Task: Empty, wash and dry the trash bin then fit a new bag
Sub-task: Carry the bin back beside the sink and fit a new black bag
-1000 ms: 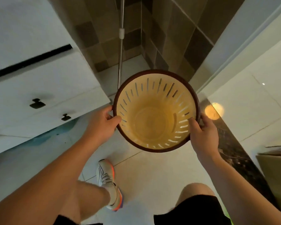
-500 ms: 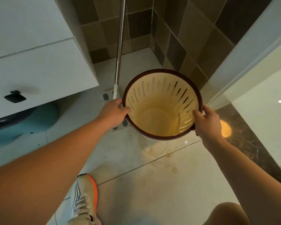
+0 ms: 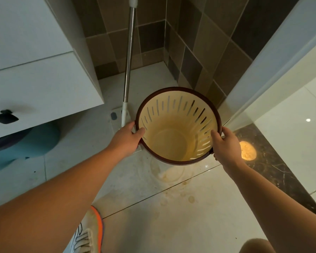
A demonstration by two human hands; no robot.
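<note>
Bin (image 3: 179, 128) empty, no bag fitted; both hands, left (image 3: 125, 137) and right (image 3: 225, 143), grip its rim above the floor (image 3: 171, 216). Washed or dry: can't tell.

Dim warm light, glare spot on floor (image 3: 248, 150) (wide-angle bowing at edges)

Both bare forearms reach forward and slightly inward, the left from the lower left, the right from the lower right. The left hand (image 3: 126, 138) grips the near-left rim of the trash bin (image 3: 173, 139), thumb hooked over the inside. The right hand (image 3: 225, 144) grips the right rim likewise, thumb inside, fingers curled behind the outer wall. Both wrists are nearly straight.
</note>
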